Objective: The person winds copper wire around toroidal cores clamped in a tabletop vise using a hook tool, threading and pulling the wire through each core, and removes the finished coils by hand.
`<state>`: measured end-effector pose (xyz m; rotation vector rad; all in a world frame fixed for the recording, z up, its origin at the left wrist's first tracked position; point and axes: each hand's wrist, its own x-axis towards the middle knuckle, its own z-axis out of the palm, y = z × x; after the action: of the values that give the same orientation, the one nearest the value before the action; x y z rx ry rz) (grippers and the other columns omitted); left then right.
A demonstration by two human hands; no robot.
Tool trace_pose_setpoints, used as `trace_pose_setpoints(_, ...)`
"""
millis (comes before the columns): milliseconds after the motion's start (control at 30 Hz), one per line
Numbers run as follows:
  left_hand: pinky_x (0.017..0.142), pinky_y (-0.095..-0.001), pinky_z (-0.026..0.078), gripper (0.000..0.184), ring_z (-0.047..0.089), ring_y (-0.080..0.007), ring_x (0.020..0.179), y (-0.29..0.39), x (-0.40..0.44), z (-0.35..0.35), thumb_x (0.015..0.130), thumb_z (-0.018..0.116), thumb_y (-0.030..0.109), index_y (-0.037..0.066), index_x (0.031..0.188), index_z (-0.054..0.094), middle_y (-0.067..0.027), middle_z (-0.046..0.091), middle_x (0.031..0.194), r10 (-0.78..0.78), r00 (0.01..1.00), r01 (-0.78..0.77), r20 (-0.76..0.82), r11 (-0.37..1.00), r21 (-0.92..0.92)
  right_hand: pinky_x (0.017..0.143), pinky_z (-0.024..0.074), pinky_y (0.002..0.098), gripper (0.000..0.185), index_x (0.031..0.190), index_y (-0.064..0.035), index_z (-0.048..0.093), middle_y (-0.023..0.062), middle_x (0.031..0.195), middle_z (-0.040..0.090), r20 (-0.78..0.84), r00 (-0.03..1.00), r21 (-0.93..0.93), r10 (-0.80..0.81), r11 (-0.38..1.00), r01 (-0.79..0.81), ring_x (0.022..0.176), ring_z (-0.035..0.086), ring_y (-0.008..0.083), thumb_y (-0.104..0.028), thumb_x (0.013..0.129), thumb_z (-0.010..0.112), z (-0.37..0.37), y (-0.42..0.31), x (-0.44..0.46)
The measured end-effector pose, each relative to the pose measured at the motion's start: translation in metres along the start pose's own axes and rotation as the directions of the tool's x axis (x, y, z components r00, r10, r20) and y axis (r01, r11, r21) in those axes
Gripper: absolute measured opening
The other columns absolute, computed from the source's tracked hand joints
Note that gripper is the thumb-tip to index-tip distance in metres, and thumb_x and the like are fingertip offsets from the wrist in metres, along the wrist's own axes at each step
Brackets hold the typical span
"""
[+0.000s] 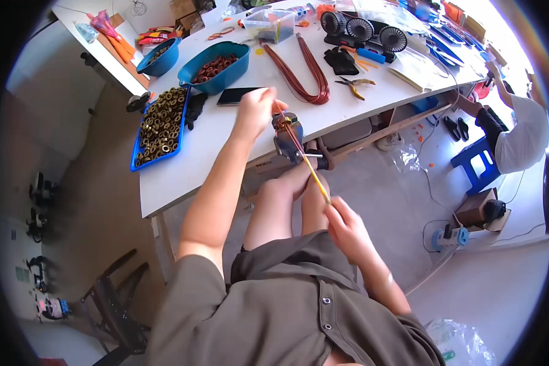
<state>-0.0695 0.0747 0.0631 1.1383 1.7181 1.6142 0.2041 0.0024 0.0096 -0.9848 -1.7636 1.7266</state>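
A small bench vise (287,144) is clamped at the table's front edge, with a ring core (283,120) wound in copper wire at its top. My left hand (256,111), just left of the vise, is closed in a pinch on a reddish copper wire (278,107) running to the core. My right hand (349,232), lower and nearer my body, is closed around the end of a thin yellow rod-like tool (319,184). The rod points up toward the vise, in line with copper strands. Whether its tip hooks the wire is too small to tell.
A blue tray of ring cores (161,128) and a teal basin of wound reddish rings (216,66) stand left. Behind lie a bundle of copper wires (314,91), pliers (355,88), a phone (235,96) and small fans (360,29). Another person (521,134) sits at right.
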Motion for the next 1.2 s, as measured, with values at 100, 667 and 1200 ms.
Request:
trace_pose_setpoints(100,0.073,-0.0346,0.048,0.029,0.062,-0.0304,0.077,-0.007,-0.068,0.001,0.093,0.051,0.023,-0.005,0.09,0.062,-0.0184,0.064,0.085,0.312,0.906,-0.194,-0.287,0.908,0.372,0.04,0.0279,0.0218,0.019,0.087,-0.0038,0.052,-0.0023,0.057,0.043,0.022,0.967,0.091,0.253,0.963,-0.254,0.043,0.035,0.0053,-0.019,0.095,0.044,-0.028,0.003,-0.084)
trace_pose_setpoints(667,0.06,-0.0469,0.046,0.022,0.058,-0.0414,0.066,-0.036,0.087,0.03,0.09,0.047,0.016,0.001,0.079,0.059,-0.0229,0.059,0.07,0.631,0.754,-0.45,-0.182,0.699,0.557,0.035,0.0192,0.0195,0.023,0.09,-0.0111,0.049,-0.0031,0.059,0.035,0.316,0.88,0.495,0.355,0.729,-0.472,0.042,0.028,0.0043,-0.034,0.095,0.045,0.004,-0.032,0.024)
trace_pose_setpoints(1200,0.06,-0.0355,0.048,0.019,0.063,-0.0272,0.066,-0.001,-0.028,0.009,0.089,0.051,0.016,-0.002,0.091,0.059,-0.016,0.064,0.073,0.331,0.927,-0.188,-0.174,0.815,0.549,0.043,0.0272,0.0207,0.017,0.09,-0.0066,0.054,-0.0039,0.061,0.042,0.18,0.956,0.294,0.231,0.915,-0.277,0.049,0.036,0.0044,-0.02,0.096,0.044,-0.012,0.008,-0.029)
